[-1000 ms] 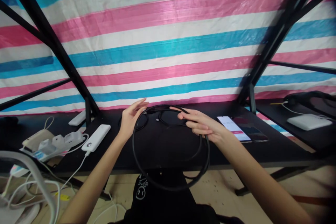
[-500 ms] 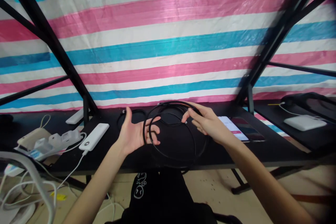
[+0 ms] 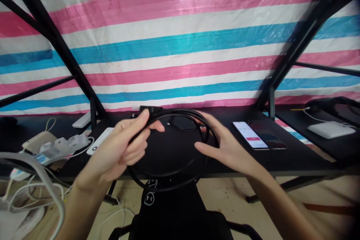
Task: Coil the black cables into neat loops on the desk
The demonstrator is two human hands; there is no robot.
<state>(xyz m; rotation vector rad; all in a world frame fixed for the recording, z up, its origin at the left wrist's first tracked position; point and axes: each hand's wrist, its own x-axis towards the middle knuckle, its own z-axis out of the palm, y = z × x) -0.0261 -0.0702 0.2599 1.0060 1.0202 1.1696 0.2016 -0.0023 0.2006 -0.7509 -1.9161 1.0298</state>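
A black cable [image 3: 180,174] hangs in loose coils between my two hands, above the front edge of a black table [image 3: 281,161]. My left hand [image 3: 123,148] is closed round the cable near its plug end, thumb and forefinger pinching it. My right hand [image 3: 227,148] reaches through the coil on the right side, fingers curled round the strands. A smaller black loop [image 3: 182,122] of cable lies on the table behind the coils.
A lit phone [image 3: 250,135] lies on the table to the right. A white power bank [image 3: 97,144], a power strip [image 3: 63,146] and white cords [image 3: 36,191] sit at the left. Black frame posts [image 3: 56,41] rise on both sides before a striped tarp. A white device [image 3: 330,129] rests far right.
My left hand has gone from open, palm up inside the loop, to closed on the cable near its plug. My right hand has shifted lower, and the coil has dropped toward me.
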